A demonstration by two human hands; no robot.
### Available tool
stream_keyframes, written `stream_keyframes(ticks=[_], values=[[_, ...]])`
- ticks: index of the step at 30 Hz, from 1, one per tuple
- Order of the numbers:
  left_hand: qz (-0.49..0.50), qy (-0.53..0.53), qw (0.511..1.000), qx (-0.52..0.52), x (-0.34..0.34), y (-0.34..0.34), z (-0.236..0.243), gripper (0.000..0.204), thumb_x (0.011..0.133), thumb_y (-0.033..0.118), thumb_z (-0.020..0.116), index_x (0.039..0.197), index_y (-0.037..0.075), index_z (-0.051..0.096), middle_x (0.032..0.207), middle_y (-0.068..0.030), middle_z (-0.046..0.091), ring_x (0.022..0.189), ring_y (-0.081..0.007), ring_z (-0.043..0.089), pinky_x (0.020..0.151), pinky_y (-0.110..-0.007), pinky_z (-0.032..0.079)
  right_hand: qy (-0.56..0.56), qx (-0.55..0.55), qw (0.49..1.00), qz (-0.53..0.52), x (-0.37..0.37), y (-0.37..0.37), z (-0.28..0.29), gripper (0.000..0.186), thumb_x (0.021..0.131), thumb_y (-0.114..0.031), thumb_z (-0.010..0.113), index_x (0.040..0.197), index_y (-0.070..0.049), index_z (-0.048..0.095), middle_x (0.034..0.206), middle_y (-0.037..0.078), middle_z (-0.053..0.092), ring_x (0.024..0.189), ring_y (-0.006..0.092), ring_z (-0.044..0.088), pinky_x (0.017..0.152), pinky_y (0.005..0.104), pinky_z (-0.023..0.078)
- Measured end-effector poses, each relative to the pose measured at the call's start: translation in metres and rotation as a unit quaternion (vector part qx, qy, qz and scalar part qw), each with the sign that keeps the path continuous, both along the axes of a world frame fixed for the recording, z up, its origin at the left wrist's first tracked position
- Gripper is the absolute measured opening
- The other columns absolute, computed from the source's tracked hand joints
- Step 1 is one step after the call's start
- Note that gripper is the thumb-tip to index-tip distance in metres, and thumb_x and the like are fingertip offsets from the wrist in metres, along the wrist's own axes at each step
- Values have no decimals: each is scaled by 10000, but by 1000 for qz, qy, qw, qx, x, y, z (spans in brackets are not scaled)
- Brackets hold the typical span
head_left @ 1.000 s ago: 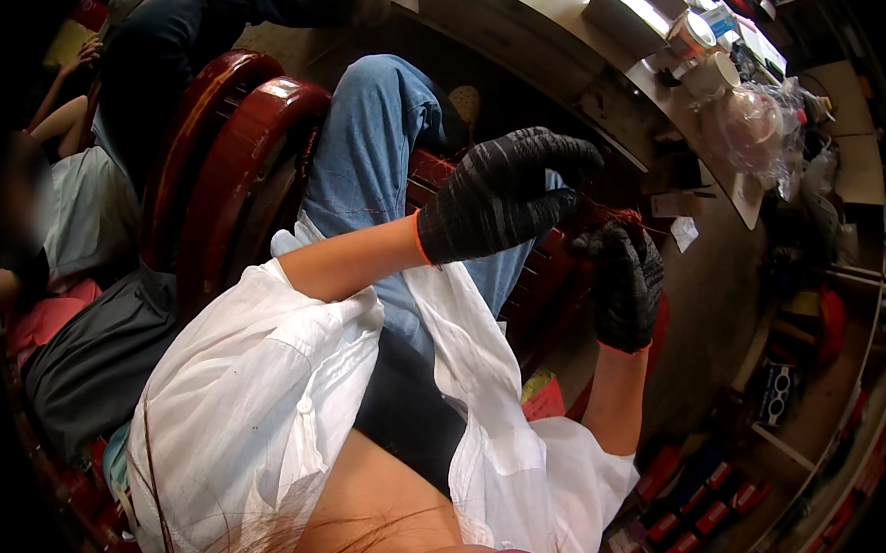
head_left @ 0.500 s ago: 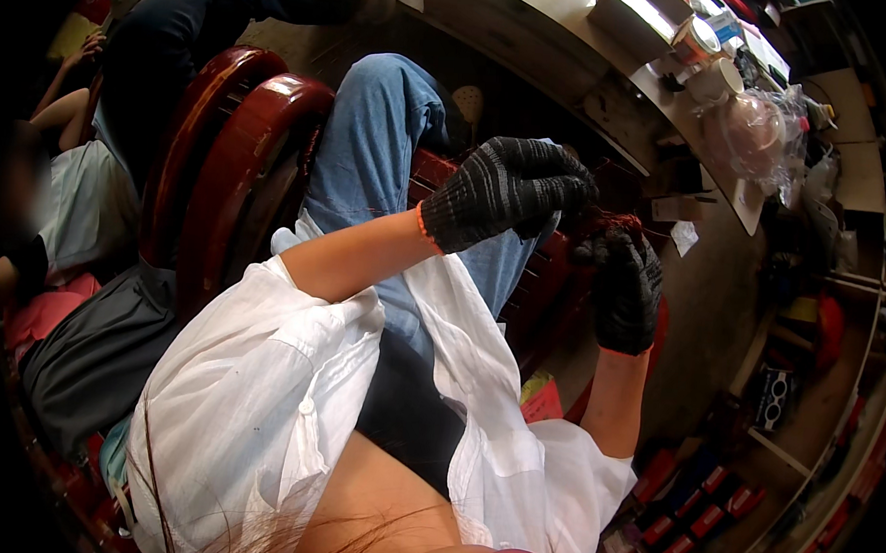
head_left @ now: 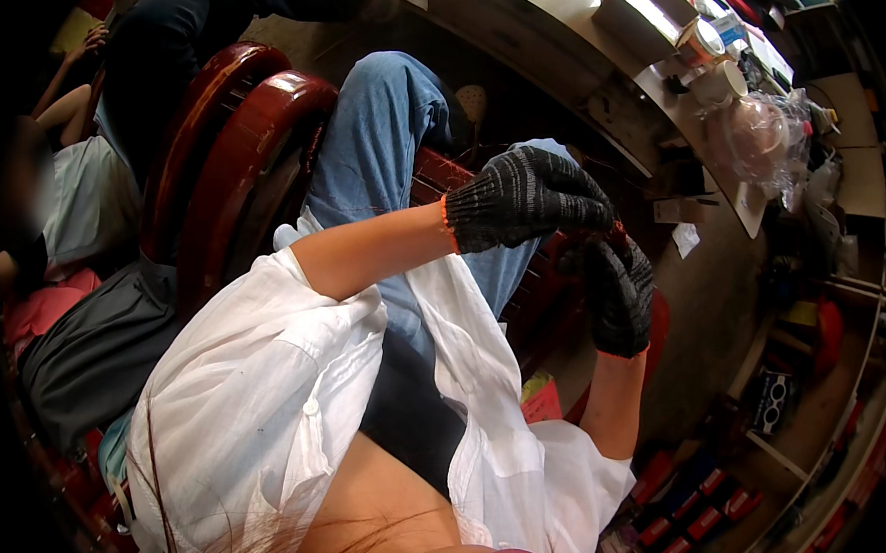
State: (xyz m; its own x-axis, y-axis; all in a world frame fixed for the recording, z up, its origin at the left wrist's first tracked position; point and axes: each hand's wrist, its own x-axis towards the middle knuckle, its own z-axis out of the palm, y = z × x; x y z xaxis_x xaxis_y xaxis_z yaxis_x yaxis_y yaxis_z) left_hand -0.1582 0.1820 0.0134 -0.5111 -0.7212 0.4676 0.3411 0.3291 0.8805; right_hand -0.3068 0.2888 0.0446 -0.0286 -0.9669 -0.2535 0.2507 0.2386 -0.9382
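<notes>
Both my hands wear dark grey knitted gloves with orange cuffs. They meet in front of my knees, fingertips close together. My left hand is closed, knuckles up, with its fingers reaching to a small reddish stringy piece. Just below and to the right, my right hand is also closed, with its fingertips at the same piece. Most of the piece is hidden by the gloves, and its kind cannot be made out. My jeans-clad leg is behind the left hand.
Red-brown wooden chairs stand at the left, near another person. A table at the upper right carries cups and a clear plastic bag. Shelves with red boxes line the lower right.
My left hand has moved a little right and down, closer to the right hand. The reddish piece, plainer before above the right fingers, is now mostly covered.
</notes>
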Motion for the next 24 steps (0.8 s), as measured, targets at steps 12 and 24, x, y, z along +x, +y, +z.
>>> stream_keyframes(ticks=[12, 24], values=[[80, -111, 982, -128, 10, 1, 22, 178, 703, 190, 699, 819, 55, 677, 755, -103, 609, 684, -208, 587, 633, -305, 476, -16, 2, 998, -54, -5, -4, -4, 194, 853, -156, 528, 907, 24, 578, 776, 95, 626, 726, 164, 603, 700, 281, 478], [3, 4, 951, 309, 20, -4, 31, 124, 809, 150, 632, 827, 30, 655, 682, -18, 616, 559, -63, 535, 506, -190, 417, -3, -36, 994, -106, 3, 1, 1, 164, 849, -129, 552, 928, 11, 583, 767, 70, 626, 711, 130, 593, 698, 253, 472]])
